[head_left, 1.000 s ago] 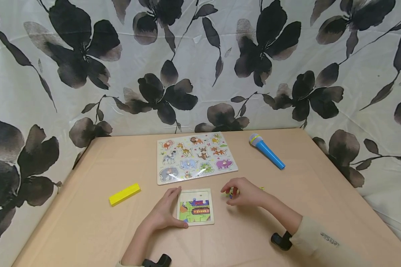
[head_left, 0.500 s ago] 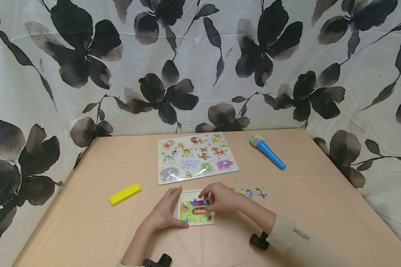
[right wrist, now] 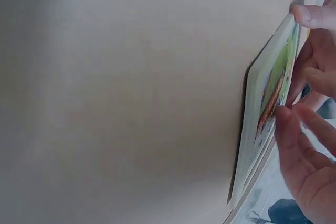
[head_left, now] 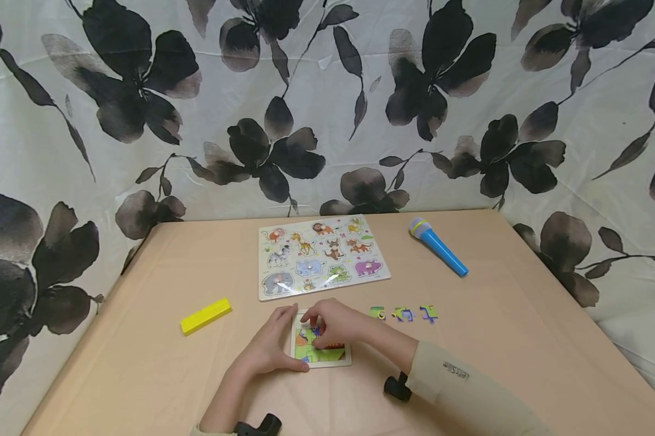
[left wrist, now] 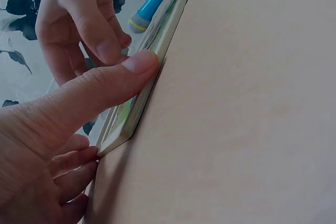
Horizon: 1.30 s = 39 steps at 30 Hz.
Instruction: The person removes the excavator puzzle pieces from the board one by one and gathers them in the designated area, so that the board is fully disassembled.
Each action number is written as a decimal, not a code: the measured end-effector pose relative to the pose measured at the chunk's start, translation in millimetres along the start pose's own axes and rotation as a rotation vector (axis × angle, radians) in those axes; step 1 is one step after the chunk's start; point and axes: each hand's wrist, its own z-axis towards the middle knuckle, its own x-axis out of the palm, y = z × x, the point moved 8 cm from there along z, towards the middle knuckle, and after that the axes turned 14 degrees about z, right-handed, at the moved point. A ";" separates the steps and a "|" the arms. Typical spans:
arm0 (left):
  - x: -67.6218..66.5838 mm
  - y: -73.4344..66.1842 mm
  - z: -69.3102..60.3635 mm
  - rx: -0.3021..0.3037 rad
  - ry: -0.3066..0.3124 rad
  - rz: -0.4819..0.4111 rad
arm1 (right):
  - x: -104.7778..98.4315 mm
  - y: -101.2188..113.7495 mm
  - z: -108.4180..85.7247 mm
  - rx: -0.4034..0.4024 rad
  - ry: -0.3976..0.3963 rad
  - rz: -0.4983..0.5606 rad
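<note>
My left hand (head_left: 270,345) grips the left side of a small framed jigsaw puzzle (head_left: 327,363), its thumb at the near edge and its fingers by the far corner. The puzzle shows a green scene with a train. Over its upper part, my right hand (head_left: 335,324) bends its thumb and fingers close to the surface. Whatever lies between those fingertips is hidden, also in the right wrist view, where the thumb and index finger (right wrist: 285,124) nearly meet at the board. Three loose puzzle pieces (head_left: 402,314) lie in a row beyond the right forearm.
Behind the puzzle lies a larger animal picture board (head_left: 322,257). A blue toy microphone (head_left: 439,247) rests at the back right, and a yellow block (head_left: 206,316) lies to the left. A floral cloth (head_left: 360,109) hangs behind the table (head_left: 142,363).
My right hand has moved left from the row of loose pieces to over the framed puzzle, uncovering three pieces. The left hand has stayed on the frame.
</note>
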 end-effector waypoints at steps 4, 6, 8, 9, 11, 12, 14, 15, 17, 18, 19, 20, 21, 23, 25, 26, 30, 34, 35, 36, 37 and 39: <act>-0.1 0.5 0.0 0.000 -0.007 -0.002 | 4.3 1.8 6.7 -0.021 0.009 -0.074; 0.1 0.6 0.0 0.001 -0.008 -0.007 | 5.1 3.1 8.3 -0.031 0.003 -0.120; 0.3 0.6 -0.1 -0.002 -0.004 -0.011 | 5.6 4.6 9.2 -0.034 0.000 -0.157; 0.6 0.7 -0.1 -0.004 -0.001 -0.013 | 5.9 5.1 9.5 -0.037 0.000 -0.173; 0.9 0.8 -0.2 -0.006 0.001 -0.015 | 6.7 6.0 10.5 -0.042 0.004 -0.199; 0.8 0.8 -0.2 -0.006 0.000 -0.016 | 7.0 6.1 10.9 -0.044 0.006 -0.208; 0.7 0.7 -0.1 -0.005 -0.001 -0.016 | 7.5 5.6 11.4 -0.042 0.010 -0.203; 0.6 0.6 0.0 -0.003 -0.002 -0.015 | 7.5 5.3 11.7 -0.042 0.011 -0.198; 0.2 0.3 0.1 0.000 -0.006 -0.014 | 7.4 4.9 11.9 -0.041 0.011 -0.182; 0.0 0.2 0.2 0.001 -0.007 -0.012 | 7.3 4.4 12.1 -0.038 0.010 -0.177; -0.1 0.1 0.1 0.001 -0.007 -0.011 | 7.1 4.2 12.2 -0.036 0.009 -0.169; -0.4 -0.1 0.0 0.002 -0.008 -0.010 | 7.0 4.0 12.4 -0.035 0.008 -0.171; -0.3 0.0 0.0 0.002 -0.008 -0.008 | 7.0 3.8 12.8 -0.033 0.006 -0.174; 0.0 0.2 -0.2 -0.002 -0.007 -0.009 | 7.1 3.4 13.3 -0.032 0.004 -0.184; 0.2 0.3 -0.3 -0.005 -0.006 -0.009 | 7.1 3.8 13.8 -0.038 0.000 -0.199; 0.4 0.6 -0.2 -0.006 -0.006 -0.011 | 7.1 3.7 14.1 -0.041 -0.003 -0.203; 0.7 1.2 -0.5 -0.014 -0.001 -0.021 | 6.0 2.3 14.5 -0.040 -0.014 -0.173; 1.1 2.1 -0.2 -0.018 0.002 -0.027 | 3.0 1.6 13.6 -0.045 -0.036 -0.128; 1.2 2.2 0.0 -0.018 0.003 -0.027 | 2.3 1.7 13.5 -0.050 -0.041 -0.126; 1.3 2.2 0.2 -0.016 0.002 -0.027 | 1.7 2.1 13.3 -0.057 -0.045 -0.131; 1.4 2.2 0.2 -0.015 0.003 -0.028 | 1.2 2.4 13.2 -0.062 -0.049 -0.135; 1.5 2.0 0.3 -0.014 0.003 -0.028 | 0.4 2.4 13.1 -0.066 -0.054 -0.139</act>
